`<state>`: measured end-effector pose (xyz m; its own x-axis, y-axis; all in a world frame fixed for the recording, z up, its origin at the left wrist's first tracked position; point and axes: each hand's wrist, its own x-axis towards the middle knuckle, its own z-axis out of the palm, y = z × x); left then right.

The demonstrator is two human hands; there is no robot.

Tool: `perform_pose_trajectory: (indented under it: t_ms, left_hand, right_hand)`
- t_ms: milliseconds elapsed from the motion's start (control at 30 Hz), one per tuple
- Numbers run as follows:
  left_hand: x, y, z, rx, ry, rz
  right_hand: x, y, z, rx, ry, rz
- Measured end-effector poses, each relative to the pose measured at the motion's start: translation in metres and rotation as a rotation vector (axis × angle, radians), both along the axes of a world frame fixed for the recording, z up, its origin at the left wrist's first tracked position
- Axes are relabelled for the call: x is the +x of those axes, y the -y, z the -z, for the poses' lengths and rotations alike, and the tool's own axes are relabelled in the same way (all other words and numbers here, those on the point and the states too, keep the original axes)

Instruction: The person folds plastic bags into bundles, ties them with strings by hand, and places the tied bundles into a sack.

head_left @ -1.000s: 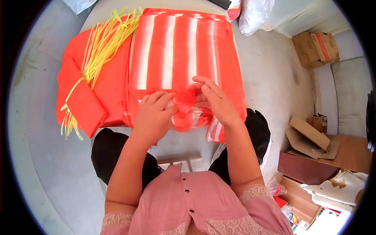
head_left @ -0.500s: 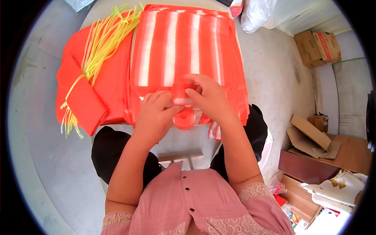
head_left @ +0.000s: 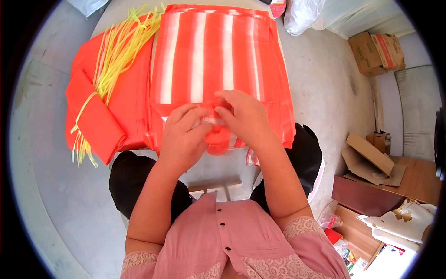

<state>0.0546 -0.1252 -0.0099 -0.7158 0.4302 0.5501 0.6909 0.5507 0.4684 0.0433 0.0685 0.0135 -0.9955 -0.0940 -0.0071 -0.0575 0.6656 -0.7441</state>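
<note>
A stack of red-and-white striped plastic bags lies flat in front of me. My left hand has its fingers curled on the near end of the top bag, left of centre. Facing it, my right hand pinches the same end, thumb and forefinger close together. Between the hands the red plastic is bunched, and a rounded red flap hangs at the near edge. My fingers partly cover the gathered part, and some of it is blurred.
Left of the stack lie folded red plastic, a bundle of yellow strips and a tied red roll. A white plastic bag is beyond the table's far right. Cardboard boxes stand at the right.
Both hands stay at the near end of the bag with small finger movements. The left hand's fingers have come slightly nearer the right hand. The view has shifted a little.
</note>
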Motion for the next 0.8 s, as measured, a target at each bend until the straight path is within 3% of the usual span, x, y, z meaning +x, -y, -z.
perform_pose_trajectory:
  t_ms: [67,200,367,467,567,667,800]
  left_hand:
    - [-0.004,-0.002,0.003,0.014,-0.007,-0.001]
    - [-0.012,-0.006,0.006,0.048,0.01,-0.019]
    - [-0.017,-0.011,0.008,0.063,0.172,-0.067]
    - [-0.018,-0.015,0.002,0.017,0.254,-0.134]
    - [-0.02,-0.023,0.005,0.014,0.294,-0.23]
    - [-0.02,-0.025,0.004,0.032,0.407,-0.298]
    - [-0.021,-0.024,0.0,0.087,0.502,-0.325]
  right_hand:
    - [0.001,0.0,-0.003,-0.083,0.059,0.015]
    - [-0.001,-0.003,0.009,0.001,-0.054,-0.026]
    - [-0.005,-0.006,0.02,-0.01,-0.079,-0.021]
    - [0.004,-0.005,0.019,-0.236,-0.131,0.107]
    - [0.02,-0.015,0.027,-0.06,-0.497,-0.1]
    - [0.028,-0.01,0.028,-0.053,-0.54,-0.339]
    - [0.024,-0.01,0.031,-0.053,-0.443,-0.238]
